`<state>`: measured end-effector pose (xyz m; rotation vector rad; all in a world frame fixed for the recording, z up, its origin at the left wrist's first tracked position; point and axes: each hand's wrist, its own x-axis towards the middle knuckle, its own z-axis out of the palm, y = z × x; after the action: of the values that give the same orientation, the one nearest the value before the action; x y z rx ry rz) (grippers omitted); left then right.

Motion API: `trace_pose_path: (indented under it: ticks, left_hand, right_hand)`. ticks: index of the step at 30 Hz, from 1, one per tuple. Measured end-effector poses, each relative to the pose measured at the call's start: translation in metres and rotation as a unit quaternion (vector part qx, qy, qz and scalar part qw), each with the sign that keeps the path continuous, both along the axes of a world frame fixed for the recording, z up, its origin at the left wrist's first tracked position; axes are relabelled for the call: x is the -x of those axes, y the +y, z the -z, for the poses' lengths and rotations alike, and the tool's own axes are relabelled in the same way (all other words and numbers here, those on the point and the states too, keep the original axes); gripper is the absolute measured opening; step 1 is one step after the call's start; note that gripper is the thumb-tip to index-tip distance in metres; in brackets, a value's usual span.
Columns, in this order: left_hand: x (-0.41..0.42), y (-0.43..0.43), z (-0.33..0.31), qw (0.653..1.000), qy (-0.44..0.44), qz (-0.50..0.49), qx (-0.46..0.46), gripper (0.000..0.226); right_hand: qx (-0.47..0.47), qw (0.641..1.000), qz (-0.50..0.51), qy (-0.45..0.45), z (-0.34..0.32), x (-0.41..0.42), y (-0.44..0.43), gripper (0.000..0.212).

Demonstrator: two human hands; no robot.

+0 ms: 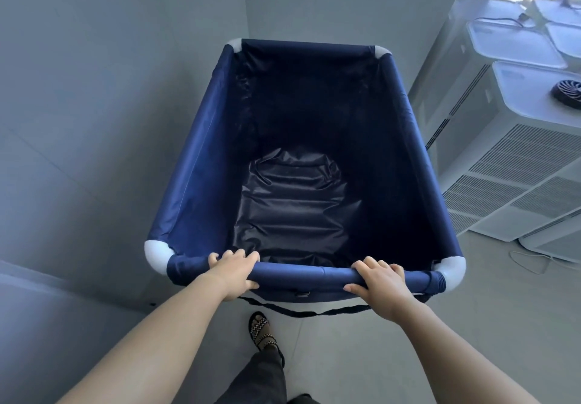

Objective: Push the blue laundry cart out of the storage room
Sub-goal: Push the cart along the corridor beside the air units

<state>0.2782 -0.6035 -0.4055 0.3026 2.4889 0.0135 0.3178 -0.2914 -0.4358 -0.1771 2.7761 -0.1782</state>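
The blue laundry cart (pixel 201 165) fills the middle of the view, a deep fabric bin with white corner joints and nothing inside. Its near top rail runs across in front of me. My left hand (pixel 234 270) is wrapped around the left part of that rail. My right hand (pixel 382 284) grips the rail further right, close to the white corner. A black strap hangs below the rail. The cart's far end points into a corner of grey walls.
A grey wall (pixel 94 105) stands close along the cart's left side. White appliances with vented sides (pixel 509 165) stand tight against its right side, with a cable on the floor beside them. My sandalled foot (pixel 262 331) is on the grey floor behind the cart.
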Motion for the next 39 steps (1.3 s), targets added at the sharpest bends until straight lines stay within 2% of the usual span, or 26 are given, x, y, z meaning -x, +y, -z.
trace_pose_path:
  ticks: [21,39]
  left_hand:
    - [0.157,0.009,0.010,0.999,0.021,0.010,-0.031,0.034]
    - [0.248,0.009,0.010,0.997,0.031,0.014,-0.070,0.038]
  right_hand:
    - [0.005,0.996,0.076,-0.045,-0.011,0.159,0.002,0.051]
    - [-0.007,0.996,0.074,-0.050,-0.015,0.250,0.005,0.053]
